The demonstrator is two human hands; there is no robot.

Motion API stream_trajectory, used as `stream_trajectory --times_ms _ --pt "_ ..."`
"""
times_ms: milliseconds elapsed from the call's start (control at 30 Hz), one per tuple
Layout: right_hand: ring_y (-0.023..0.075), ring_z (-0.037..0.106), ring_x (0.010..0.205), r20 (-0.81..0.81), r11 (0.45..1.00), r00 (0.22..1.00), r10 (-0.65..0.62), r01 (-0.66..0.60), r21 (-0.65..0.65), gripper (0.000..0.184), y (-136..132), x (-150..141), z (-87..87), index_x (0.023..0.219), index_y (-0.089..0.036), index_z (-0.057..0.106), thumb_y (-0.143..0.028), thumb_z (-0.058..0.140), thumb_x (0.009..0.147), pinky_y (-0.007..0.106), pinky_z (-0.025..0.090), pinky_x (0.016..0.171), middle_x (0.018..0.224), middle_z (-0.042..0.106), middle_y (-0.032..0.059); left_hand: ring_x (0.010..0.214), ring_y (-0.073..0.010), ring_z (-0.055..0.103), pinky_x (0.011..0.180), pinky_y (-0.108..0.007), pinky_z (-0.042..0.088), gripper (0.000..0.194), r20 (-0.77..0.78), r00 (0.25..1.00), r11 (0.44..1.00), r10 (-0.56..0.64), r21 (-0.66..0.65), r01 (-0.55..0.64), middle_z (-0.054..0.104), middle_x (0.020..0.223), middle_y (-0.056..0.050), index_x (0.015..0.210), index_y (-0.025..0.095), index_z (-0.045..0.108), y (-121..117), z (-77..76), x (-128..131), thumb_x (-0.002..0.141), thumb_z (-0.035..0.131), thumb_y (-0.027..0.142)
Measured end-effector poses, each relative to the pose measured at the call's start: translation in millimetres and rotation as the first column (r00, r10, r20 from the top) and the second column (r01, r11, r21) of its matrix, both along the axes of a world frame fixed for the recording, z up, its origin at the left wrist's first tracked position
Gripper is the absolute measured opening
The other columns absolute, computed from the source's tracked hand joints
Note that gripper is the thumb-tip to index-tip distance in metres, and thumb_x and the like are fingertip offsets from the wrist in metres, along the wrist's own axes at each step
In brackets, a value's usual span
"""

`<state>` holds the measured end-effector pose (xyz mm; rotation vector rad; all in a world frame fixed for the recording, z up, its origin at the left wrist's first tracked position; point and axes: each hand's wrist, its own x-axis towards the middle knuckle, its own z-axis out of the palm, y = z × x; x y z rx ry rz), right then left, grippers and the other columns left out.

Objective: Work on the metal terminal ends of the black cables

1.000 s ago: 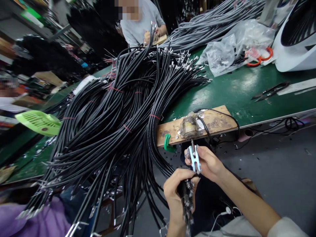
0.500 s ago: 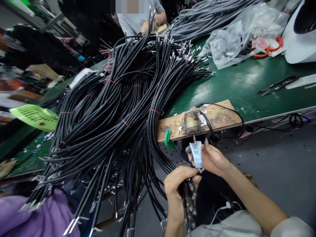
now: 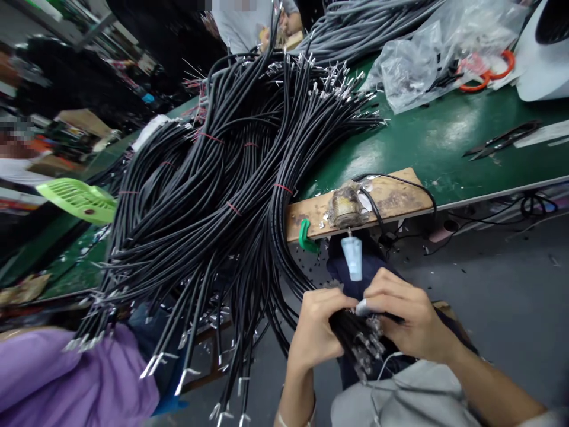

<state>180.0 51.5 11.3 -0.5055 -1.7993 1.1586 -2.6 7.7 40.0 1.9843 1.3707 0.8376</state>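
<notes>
My left hand (image 3: 317,326) is closed round a bundle of black cables (image 3: 353,338), whose silvery stripped ends stick out toward my lap. Close beside it, my right hand (image 3: 406,314) has its fingers bent at those cable ends, thumb and fingertips pressed together near the left thumb. What the right fingertips pinch is too small to make out. Just beyond both hands, a pale blue tapered piece (image 3: 352,259) sits on the shaft of a small motor (image 3: 345,207). That motor is fixed to a wooden board (image 3: 395,198) at the table edge.
A large heap of black cables (image 3: 231,178) with red ties covers the table's left and hangs over its edge. A green clamp (image 3: 306,236) grips the board. Orange-handled scissors (image 3: 486,74), snips (image 3: 502,139) and a plastic bag (image 3: 413,65) lie right. Another person (image 3: 249,26) works opposite.
My right hand has come away from the blue tapered piece and down to the cable ends by my left hand. The view has shifted slightly.
</notes>
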Motion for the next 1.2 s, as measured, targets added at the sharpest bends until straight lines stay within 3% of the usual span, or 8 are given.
stream_trajectory --times_ms 100,233,467,667,800,933,1033,1200 --pt "0.0181 0.051 0.071 -0.098 0.99 0.986 -0.136 0.134 -0.033 0.007 -5 -9 -1.9 0.09 -0.017 0.066 -0.016 0.064 0.084 0.034 0.044 0.067 0.076 0.063 0.006 0.057 -0.0147 0.062 0.055 -0.024 0.046 0.012 0.125 0.989 0.993 0.082 0.075 -0.092 0.067 0.066 -0.004 0.085 0.016 0.069 -6 -0.9 2 0.077 0.068 0.024" --pt "0.0184 0.054 0.068 -0.131 0.976 0.98 -0.149 0.124 -0.179 0.011 -8 -13 -6.7 0.084 -0.017 0.066 -0.016 0.056 0.087 0.035 0.045 0.065 0.073 0.063 0.0062 0.061 -0.0146 0.065 0.06 -0.024 0.05 0.012 0.172 0.974 0.96 0.148 0.21 -0.183 0.071 0.071 -0.004 0.088 0.018 0.068 -13 -2.6 5 0.078 0.066 0.011" --pt "0.0143 0.041 0.06 0.068 0.894 0.908 -0.414 0.419 -0.158 0.027 -6 -24 -7.2 0.058 -0.019 0.047 -0.016 0.056 0.083 0.03 0.036 0.058 0.058 0.042 -0.0019 0.074 -0.0194 0.066 0.065 -0.028 0.049 0.015 -0.052 0.993 0.993 0.101 0.06 -0.098 0.071 0.086 -0.009 0.094 0.017 0.066 -14 -4.8 16 0.082 0.059 0.013" --pt "0.0112 0.041 0.052 0.085 0.894 0.98 -0.181 0.2 -0.401 0.044 12 -17 -17.2 0.051 -0.018 0.047 -0.035 0.051 0.091 0.026 0.033 0.05 0.052 0.043 -0.0021 0.057 -0.0133 0.058 0.056 -0.024 0.042 0.006 -0.085 0.973 0.959 0.216 0.203 -0.195 0.063 0.065 -0.002 0.081 0.016 0.064 -14 -11.3 22 0.084 0.059 0.013" --pt "0.0131 0.05 0.061 0.076 0.886 0.997 -0.024 0.057 -0.46 0.029 18 1 -15.0 0.074 -0.015 0.067 -0.04 0.059 0.087 0.025 0.039 0.056 0.068 0.059 0.002 0.059 -0.0138 0.061 0.057 -0.025 0.045 0.006 0.01 0.959 0.928 0.284 0.249 -0.277 0.066 0.068 -0.003 0.083 0.016 0.065 -11 -13.4 27 0.083 0.062 0.011" --pt "0.0145 0.048 0.066 0.079 0.909 0.981 -0.179 0.195 -0.368 0.022 7 -6 -10.7 0.065 -0.016 0.062 -0.026 0.064 0.084 0.027 0.038 0.062 0.065 0.054 0.0012 0.064 -0.0141 0.061 0.06 -0.024 0.046 0.006 0.001 0.958 0.939 0.288 0.197 -0.283 0.064 0.073 -0.003 0.086 0.016 0.063 -9 -14.0 28 0.083 0.062 0.012" --pt "0.0144 0.045 0.065 -0.137 0.837 0.942 -0.307 0.198 -0.51 0.023 -6 -25 -16.8 0.063 -0.017 0.059 -0.027 0.064 0.083 0.027 0.036 0.059 0.064 0.048 0.0002 0.059 -0.012 0.056 0.056 -0.023 0.041 0.007 -0.011 0.954 0.937 0.301 0.189 -0.294 0.059 0.067 0.0 0.081 0.016 0.06 -11 -16.4 26 0.08 0.065 0.011" --pt "0.0116 0.048 0.06 -0.495 0.618 0.853 -0.162 -0.304 -0.725 0.024 -14 -42 -28.9 0.073 -0.017 0.065 -0.039 0.067 0.082 0.025 0.041 0.057 0.068 0.05 -0.0001 0.055 -0.0101 0.058 0.056 -0.02 0.042 0.01 0.135 0.959 0.919 0.251 0.277 -0.28 0.063 0.067 0.001 0.084 0.017 0.064 -14 -13.9 18 0.078 0.066 0.009"
